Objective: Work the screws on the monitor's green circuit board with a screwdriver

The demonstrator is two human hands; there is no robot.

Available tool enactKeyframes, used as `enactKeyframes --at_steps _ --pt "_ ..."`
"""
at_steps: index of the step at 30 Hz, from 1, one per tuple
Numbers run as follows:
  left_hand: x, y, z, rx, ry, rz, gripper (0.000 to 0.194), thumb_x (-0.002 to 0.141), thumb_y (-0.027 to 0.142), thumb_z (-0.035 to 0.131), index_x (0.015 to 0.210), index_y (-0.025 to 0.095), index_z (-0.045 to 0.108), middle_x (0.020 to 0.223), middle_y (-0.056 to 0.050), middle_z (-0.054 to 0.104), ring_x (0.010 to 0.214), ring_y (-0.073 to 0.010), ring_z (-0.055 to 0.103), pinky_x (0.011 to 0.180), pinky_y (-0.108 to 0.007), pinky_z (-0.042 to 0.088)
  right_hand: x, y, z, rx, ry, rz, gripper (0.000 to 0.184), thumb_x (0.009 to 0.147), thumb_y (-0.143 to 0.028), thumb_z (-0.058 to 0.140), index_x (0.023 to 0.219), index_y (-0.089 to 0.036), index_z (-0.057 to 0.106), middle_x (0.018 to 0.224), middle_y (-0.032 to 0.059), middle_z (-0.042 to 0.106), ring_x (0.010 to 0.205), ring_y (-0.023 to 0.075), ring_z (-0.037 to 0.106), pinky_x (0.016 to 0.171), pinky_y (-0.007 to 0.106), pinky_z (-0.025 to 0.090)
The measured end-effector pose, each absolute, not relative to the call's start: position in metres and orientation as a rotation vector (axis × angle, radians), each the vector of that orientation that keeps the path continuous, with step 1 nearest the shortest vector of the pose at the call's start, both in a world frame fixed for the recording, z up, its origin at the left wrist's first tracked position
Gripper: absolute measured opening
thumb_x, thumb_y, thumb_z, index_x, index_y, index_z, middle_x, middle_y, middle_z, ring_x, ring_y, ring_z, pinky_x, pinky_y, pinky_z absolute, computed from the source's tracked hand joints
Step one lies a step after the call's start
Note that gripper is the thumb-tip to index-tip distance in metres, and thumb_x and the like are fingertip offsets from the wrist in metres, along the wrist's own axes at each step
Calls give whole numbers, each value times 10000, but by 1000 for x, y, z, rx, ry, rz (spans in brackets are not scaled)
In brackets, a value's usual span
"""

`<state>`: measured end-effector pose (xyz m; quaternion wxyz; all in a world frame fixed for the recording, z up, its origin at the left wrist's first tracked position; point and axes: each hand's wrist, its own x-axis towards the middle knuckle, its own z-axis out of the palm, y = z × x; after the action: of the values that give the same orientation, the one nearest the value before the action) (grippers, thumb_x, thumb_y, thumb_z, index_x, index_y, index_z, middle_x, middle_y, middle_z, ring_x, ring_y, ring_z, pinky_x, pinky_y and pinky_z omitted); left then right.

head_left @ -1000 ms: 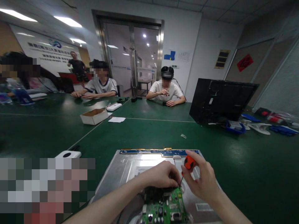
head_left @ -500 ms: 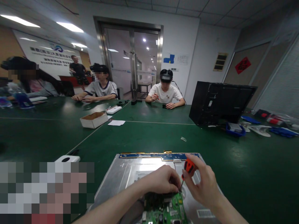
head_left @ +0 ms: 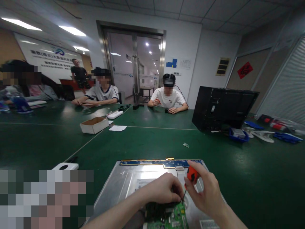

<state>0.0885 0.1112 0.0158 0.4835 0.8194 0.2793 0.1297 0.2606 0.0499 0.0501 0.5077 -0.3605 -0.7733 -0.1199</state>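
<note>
1. Green bench (head_left: 252, 178), under everything.
2. Metal panel (head_left: 108, 190), flat on it.
3. Circuit board (head_left: 175, 218), on the panel.
4. Left hand (head_left: 165, 187), fingers curled at the board's far edge; cannot tell if pinching anything.
5. Right hand (head_left: 207, 190), grasping a tilted orange screwdriver (head_left: 192, 175).

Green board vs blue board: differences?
The blue board is a long, narrow strip; the green board is broader and crowded with components. The blue board runs along the far edge of the metal panel; the green board sits nearer the camera. The screwdriver points at the green board's far corner, not at the blue board. Both sit on the panel.
</note>
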Motion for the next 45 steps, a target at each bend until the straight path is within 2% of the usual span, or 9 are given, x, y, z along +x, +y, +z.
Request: enactKeyframes --at_steps 5,11,16,19,25,32,38,45 --pt "88 111 18 1987 697 321 228 672 78 660 843 168 781 719 6 709 651 -147 612 621 -205 463 262 53 48 -870 -1847 -328 259 977 -254 505 1230 -212 470 654 -35 614 490 143 586 424 232 440" --pt "89 110 18 1985 731 312 190 655 83 653 764 180 774 659 24 675 602 -125 570 579 -184 431 263 50 52 -909 -1876 -265 335 981 -226 403 1310 -177 436 804 33 697 558 150 652 477 247 501" --pt "90 110 18 1986 724 335 184 636 77 658 757 167 764 635 32 636 581 -117 541 567 -184 415 262 54 48 -900 -1825 -322 282 952 -220 495 1232 -210 470 667 -31 634 481 144 603 425 235 455" --pt "90 111 18 1983 718 336 185 626 60 657 738 168 756 614 43 605 567 -111 521 555 -180 400 261 54 49 -874 -1833 -356 250 951 -230 509 1200 -225 487 655 -40 624 464 138 584 424 235 450" --pt "89 112 16 1966 684 311 223 635 49 644 784 166 762 664 33 648 609 -129 559 593 -191 425 261 46 52 -873 -1912 -244 366 951 -199 419 1316 -182 439 808 31 696 580 151 657 487 245 500" --pt "89 112 14 1975 705 336 219 617 59 641 765 164 763 636 34 638 583 -123 533 568 -191 408 260 52 49 -848 -1853 -332 329 933 -187 513 1256 -230 470 663 -41 628 491 139 598 449 234 462" --pt "89 112 15 1969 674 333 245 633 71 639 805 177 778 699 18 695 624 -142 586 613 -207 451 262 48 51 -860 -1911 -213 438 915 -163 460 1350 -198 431 859 43 710 608 159 670 512 244 521" --pt "90 111 14 1982 712 338 212 630 84 640 770 175 771 640 31 655 583 -125 545 568 -193 424 261 53 49 -865 -1846 -332 338 918 -182 534 1248 -233 482 672 -42 613 495 136 580 447 226 452"
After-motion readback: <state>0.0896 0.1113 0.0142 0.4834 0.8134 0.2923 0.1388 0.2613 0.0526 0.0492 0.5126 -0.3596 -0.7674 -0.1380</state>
